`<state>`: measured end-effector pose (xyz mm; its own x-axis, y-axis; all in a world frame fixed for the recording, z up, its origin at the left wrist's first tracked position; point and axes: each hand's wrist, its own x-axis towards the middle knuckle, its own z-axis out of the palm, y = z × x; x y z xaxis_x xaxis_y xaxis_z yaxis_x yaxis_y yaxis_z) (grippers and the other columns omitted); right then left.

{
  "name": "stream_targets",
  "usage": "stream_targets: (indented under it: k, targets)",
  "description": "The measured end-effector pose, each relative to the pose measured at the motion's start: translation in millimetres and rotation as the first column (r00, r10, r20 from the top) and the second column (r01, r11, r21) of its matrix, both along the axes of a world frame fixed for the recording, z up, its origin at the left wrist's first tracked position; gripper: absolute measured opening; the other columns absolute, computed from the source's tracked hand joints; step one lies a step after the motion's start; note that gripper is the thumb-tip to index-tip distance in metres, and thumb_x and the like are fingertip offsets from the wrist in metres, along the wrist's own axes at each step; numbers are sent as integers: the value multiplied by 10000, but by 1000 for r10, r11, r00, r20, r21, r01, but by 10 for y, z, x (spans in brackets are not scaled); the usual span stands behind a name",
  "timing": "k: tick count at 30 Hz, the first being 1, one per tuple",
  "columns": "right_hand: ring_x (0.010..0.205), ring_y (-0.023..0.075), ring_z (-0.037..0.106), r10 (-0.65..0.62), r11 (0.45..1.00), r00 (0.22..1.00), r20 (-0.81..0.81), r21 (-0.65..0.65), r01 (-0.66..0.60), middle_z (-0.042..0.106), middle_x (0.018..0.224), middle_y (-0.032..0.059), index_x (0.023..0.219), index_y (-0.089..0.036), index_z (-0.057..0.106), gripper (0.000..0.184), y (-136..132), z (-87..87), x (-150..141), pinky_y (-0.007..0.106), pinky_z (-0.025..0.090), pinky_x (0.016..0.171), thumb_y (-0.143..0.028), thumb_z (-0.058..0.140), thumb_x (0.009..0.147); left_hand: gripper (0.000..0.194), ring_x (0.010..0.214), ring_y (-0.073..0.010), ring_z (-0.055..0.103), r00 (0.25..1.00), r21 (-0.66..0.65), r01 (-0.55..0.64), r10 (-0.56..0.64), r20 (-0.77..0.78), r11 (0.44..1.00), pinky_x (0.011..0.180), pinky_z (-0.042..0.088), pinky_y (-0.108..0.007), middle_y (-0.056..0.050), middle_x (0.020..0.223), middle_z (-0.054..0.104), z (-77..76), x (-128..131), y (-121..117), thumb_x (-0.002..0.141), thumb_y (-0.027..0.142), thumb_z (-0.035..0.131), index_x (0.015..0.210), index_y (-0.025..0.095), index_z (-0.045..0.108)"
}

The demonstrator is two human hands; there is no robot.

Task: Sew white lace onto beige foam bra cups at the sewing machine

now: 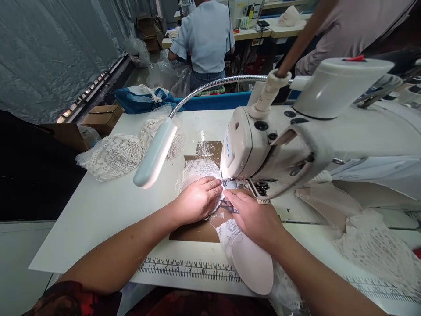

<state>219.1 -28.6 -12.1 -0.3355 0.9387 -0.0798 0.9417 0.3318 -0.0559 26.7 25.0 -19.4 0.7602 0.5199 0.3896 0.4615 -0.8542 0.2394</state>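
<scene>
A white lace bra cup [201, 169] lies at the needle area of the white sewing machine [243, 140]. My left hand [200, 197] rests flat on the cup, fingers stretched toward the presser foot [225, 182]. My right hand [253, 215] is closed around small metal thread snips [229, 206], whose blades stick out to the left beneath the fingers. Its fingertips are close to the left hand's, just in front of the needle. Below the right hand, a smooth pale cup [253, 263] with lace edging [226, 232] hangs toward the table's front edge.
A lamp [156, 153] on a bendable neck arches over the left side. Lace cups [113, 156] lie at the table's left, and more lace [378, 250] at the right. A printed ruler [187, 268] runs along the front edge. A person in light blue [208, 37] sits beyond.
</scene>
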Motion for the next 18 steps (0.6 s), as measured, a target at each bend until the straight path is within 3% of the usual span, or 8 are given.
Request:
stream_targets:
  k: [4,7,10,13,18]
  targets:
    - [723,172,622,10,1000,992,-128,-2,-11,710,973,27,1278,-281,560,523,14,10,30,249,396,546,-171,480,772,331,1047,-263,608,998,-8,-50,50,-47,999,934,511,-441,-166,1183,645,-24,-20,7,901,217,463,1151,67,619]
    - [800,196,634,1,999,962,-275,-37,-12,715,930,41,1162,-243,620,357,44,112,81,262,444,626,-280,477,837,370,1117,-285,569,994,-24,-85,83,-75,996,951,489,-464,-157,1236,615,-26,-39,-9,895,240,465,1209,83,583]
    - [737,199,635,-100,987,932,-349,-156,47,709,836,30,960,-233,658,298,56,258,203,273,446,611,-430,451,874,388,1150,-288,541,992,-20,-99,98,-74,995,947,481,-454,-152,1252,598,-25,-59,-24,896,255,461,1240,105,559]
    - [741,205,636,-167,953,912,-375,-300,51,694,858,29,918,-239,635,309,35,336,398,274,453,609,-509,534,808,399,1153,-284,531,990,-3,-115,115,-82,993,945,472,-443,-164,1258,583,-29,-75,-38,899,269,460,1250,100,546]
    - [629,148,533,-149,871,931,-333,-491,-36,584,693,-29,767,-230,559,166,-7,289,613,228,366,528,-392,594,761,399,1153,-287,516,967,27,-178,179,-180,984,927,460,-444,-151,1275,570,27,-96,-104,905,316,466,1236,107,546]
